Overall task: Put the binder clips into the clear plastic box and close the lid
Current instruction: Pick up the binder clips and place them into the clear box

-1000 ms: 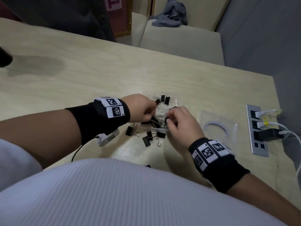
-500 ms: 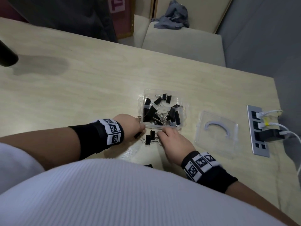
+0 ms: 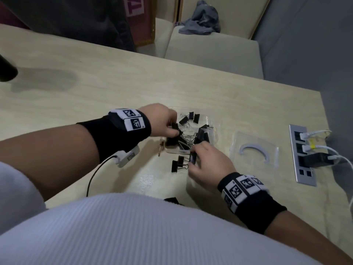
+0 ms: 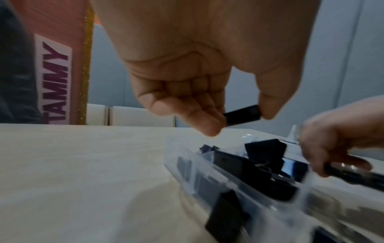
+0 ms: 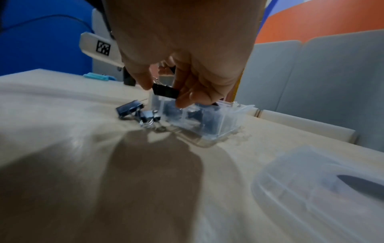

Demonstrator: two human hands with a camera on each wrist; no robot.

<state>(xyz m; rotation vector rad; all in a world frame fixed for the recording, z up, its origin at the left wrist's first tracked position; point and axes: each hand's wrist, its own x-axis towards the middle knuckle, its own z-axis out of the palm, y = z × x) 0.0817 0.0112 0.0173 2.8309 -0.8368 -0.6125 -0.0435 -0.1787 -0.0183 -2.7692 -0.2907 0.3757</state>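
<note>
The clear plastic box [image 3: 215,129] stands open at the table's middle with several black binder clips [image 3: 193,117] inside. My left hand [image 3: 172,127] hovers over the box's left side and pinches a black binder clip [image 4: 242,115] between thumb and fingers. Just in front of the box's near wall, my right hand [image 3: 193,159] pinches another black clip [image 5: 165,92]. Two more clips [image 3: 177,165] lie on the table in front of the box. The clear lid [image 3: 254,150] lies flat to the box's right. The box [image 5: 197,120] shows in the right wrist view with the loose clips [image 5: 135,111] beside it.
A metal socket strip [image 3: 303,155] with white cables and a black plug is set into the table at the right. One black clip [image 3: 172,200] lies at the near table edge by my body. A small gold-coloured piece [image 3: 161,146] lies left of the box. A beige seat stands behind the table.
My left hand has risen from the table in front of the box to over the box's left side, carrying a clip. My right hand has lifted a clip toward the box's near wall.
</note>
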